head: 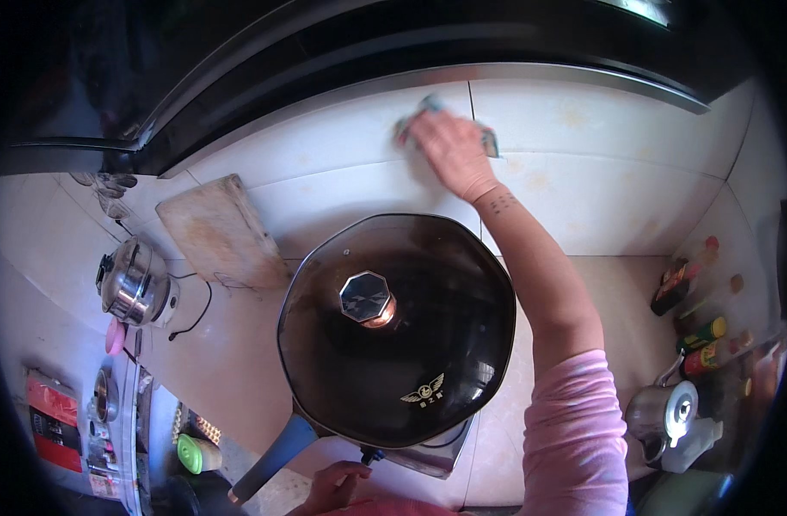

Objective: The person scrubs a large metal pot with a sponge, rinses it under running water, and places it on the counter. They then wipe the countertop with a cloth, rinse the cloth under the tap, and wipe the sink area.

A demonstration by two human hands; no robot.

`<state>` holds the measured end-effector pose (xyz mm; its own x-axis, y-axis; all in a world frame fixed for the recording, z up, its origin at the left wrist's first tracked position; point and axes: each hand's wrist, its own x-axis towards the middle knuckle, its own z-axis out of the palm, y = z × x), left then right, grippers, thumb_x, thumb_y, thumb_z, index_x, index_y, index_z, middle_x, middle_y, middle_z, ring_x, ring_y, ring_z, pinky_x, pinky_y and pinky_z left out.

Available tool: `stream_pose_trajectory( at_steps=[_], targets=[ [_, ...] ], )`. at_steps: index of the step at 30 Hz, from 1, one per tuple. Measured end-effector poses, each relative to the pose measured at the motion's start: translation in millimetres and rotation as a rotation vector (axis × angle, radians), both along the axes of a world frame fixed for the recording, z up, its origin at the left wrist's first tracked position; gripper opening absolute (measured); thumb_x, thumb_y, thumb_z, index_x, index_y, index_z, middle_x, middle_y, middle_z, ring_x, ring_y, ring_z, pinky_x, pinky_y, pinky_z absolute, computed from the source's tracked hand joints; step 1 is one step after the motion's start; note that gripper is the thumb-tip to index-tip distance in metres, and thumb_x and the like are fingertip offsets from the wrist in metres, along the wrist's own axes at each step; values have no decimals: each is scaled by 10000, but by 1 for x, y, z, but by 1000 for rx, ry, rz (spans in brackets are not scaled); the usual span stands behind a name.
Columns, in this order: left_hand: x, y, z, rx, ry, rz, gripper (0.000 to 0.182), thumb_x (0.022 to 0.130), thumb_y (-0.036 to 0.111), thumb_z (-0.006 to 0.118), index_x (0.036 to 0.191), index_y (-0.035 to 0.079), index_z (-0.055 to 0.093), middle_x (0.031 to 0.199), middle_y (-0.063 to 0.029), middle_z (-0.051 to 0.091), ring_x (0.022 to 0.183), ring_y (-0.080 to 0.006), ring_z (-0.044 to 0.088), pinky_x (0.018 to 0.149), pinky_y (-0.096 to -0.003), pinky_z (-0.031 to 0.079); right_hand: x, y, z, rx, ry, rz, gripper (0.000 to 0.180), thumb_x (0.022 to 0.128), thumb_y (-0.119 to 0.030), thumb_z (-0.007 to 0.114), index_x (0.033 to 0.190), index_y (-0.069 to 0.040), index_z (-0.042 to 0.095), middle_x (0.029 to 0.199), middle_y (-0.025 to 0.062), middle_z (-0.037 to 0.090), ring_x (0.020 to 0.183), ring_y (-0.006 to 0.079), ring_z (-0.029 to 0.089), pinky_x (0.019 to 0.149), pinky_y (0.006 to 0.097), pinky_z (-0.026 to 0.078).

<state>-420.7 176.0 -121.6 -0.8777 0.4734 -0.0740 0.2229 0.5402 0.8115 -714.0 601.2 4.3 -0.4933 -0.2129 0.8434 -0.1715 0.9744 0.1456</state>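
Blurred by motion, my right hand [450, 145] presses a patterned cloth [490, 140] against the white wall tiles [342, 138], just below the metal edge of the black range hood. Faint yellowish spots mark the tiles. My left hand [334, 485] is low in the view, near the knob of a gas stove [435, 461]; its fingers are bent, and whether it touches anything is unclear. Between the hands a large wok with a dark glass lid [426, 309] sits on the stove, its blue handle [277, 455] pointing to the lower left.
A wooden cutting board [219, 229] leans on the wall at left, beside a steel electric pot [135, 284] with a cord. Sauce bottles [674, 287] and a metal pitcher [664, 413] stand at right. The range hood's metal edge [529, 71] runs above my right hand.
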Motion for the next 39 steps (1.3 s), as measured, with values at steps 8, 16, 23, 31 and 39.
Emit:
stream_pose_trajectory(
  at_steps=[8, 16, 23, 31, 39],
  targets=[
    [6, 0, 17, -34, 49, 31, 174, 824, -60, 522, 900, 56, 628, 826, -96, 658, 755, -182, 648, 699, -282, 515, 53, 81, -175, 122, -533, 181, 329, 807, -165, 535, 1135, -145, 551, 1150, 53, 525, 1096, 236, 490, 965, 393, 376],
    [5, -4, -6, 7, 2, -71, 154, 836, -64, 523, 919, 38, 603, 816, -102, 654, 754, -178, 646, 702, -285, 517, 160, 178, -158, -246, -303, -349, 310, 765, -40, 515, 1039, -140, 619, 1165, 40, 526, 1103, 301, 428, 936, 416, 350],
    [2, 7, -9, 79, 0, -103, 171, 836, -78, 507, 922, 37, 600, 823, -106, 651, 756, -171, 639, 693, -281, 506, 84, 130, -39, -504, 419, -92, 445, 705, 25, 567, 1131, -104, 575, 1147, 133, 526, 1065, 337, 453, 931, 416, 371],
    [0, 12, -1, 60, 23, -117, 207, 815, -106, 501, 924, 41, 599, 838, -102, 651, 763, -164, 631, 703, -280, 499, 102, 120, -193, -67, -398, -28, 259, 750, -181, 610, 1003, -143, 650, 1124, 52, 557, 1014, 252, 521, 876, 386, 427],
    [0, 9, -13, 91, -21, -139, 205, 812, -94, 502, 929, 44, 599, 825, -103, 645, 734, -182, 634, 663, -286, 501, 227, 240, -304, -910, -577, -910, 335, 754, -196, 600, 1089, -206, 613, 1228, 47, 515, 1059, 270, 502, 913, 404, 415]
  ],
)
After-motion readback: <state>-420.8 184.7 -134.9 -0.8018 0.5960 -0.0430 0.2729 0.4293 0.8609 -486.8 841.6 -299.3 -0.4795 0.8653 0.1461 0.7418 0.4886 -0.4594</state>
